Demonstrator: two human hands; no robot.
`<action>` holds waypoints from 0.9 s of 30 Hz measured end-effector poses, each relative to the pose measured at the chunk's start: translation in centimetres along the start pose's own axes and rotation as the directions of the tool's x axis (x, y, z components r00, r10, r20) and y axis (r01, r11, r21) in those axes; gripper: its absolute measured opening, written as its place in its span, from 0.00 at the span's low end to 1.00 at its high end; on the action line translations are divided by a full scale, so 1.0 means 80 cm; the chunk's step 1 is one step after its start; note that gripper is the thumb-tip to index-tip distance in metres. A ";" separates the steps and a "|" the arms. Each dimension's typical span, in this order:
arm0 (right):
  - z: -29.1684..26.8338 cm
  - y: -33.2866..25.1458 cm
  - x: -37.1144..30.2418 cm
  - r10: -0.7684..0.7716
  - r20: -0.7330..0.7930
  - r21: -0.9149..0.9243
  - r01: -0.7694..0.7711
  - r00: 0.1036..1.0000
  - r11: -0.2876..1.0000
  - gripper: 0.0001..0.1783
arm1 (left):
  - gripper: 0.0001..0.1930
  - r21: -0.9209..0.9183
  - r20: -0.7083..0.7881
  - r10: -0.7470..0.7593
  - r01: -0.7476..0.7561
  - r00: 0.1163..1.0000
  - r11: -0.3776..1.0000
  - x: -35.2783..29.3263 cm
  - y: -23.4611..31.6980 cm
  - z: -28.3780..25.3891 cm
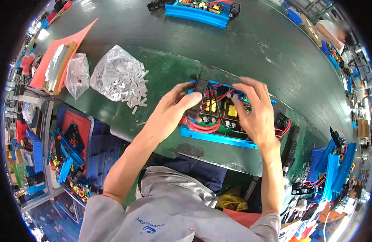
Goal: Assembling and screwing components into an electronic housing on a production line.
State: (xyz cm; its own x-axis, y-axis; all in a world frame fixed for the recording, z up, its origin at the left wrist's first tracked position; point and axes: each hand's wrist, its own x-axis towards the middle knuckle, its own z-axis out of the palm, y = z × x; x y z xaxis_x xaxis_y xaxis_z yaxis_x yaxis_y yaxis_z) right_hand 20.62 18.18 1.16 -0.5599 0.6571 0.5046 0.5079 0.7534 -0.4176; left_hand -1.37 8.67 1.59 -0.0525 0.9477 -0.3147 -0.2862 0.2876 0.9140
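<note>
In front of me on the green bench lies an open blue metal housing (218, 137) with a circuit board inside. Two yellow-wrapped transformers (232, 111) and thick red wires (204, 127) show on it. At the housing's left end, my left hand (171, 109) is closed on a black end panel (199, 89), thumb on its near face. Black wires run from that panel's side toward the board. My right hand (255, 115) hovers over the board's right part, thumb and fingers bent but apart, with nothing visible between them. Its fingertips partly cover the components beneath.
Left of the housing, a clear bag (113, 76) spills small pale strips. Beyond it are another clear bag (77, 76) and an orange sheet (79, 36). A second blue housing (198, 15) sits at the far side. A black part (291, 147) lies right of my right hand.
</note>
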 end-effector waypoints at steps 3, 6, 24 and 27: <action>-0.007 -0.020 -0.046 0.065 -0.009 0.065 -0.064 0.998 0.996 0.24 | 0.30 0.316 -0.038 0.158 -0.138 0.987 0.939 0.013 -0.002 0.000; -0.005 -0.047 -0.063 0.180 0.109 0.118 -0.192 0.978 0.974 0.28 | 0.29 0.566 0.005 0.317 -0.265 0.948 0.781 0.022 0.000 0.006; 0.031 -0.040 -0.048 0.751 0.097 0.187 -0.754 0.653 0.630 0.11 | 0.11 0.680 0.319 0.509 -0.567 0.799 0.464 -0.013 -0.089 -0.019; 0.038 -0.036 -0.051 0.744 0.086 0.213 -0.742 0.662 0.636 0.10 | 0.10 0.682 0.366 0.478 -0.580 0.799 0.447 -0.013 -0.084 -0.022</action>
State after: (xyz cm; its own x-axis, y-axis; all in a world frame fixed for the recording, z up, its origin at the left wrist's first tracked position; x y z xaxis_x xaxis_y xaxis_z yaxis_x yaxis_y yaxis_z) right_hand 19.43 13.40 -1.96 -0.0494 0.9979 -0.0416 0.5987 -0.0038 -0.8010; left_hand -1.11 5.50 -4.67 0.1718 0.9448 0.2790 0.5546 -0.3268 0.7652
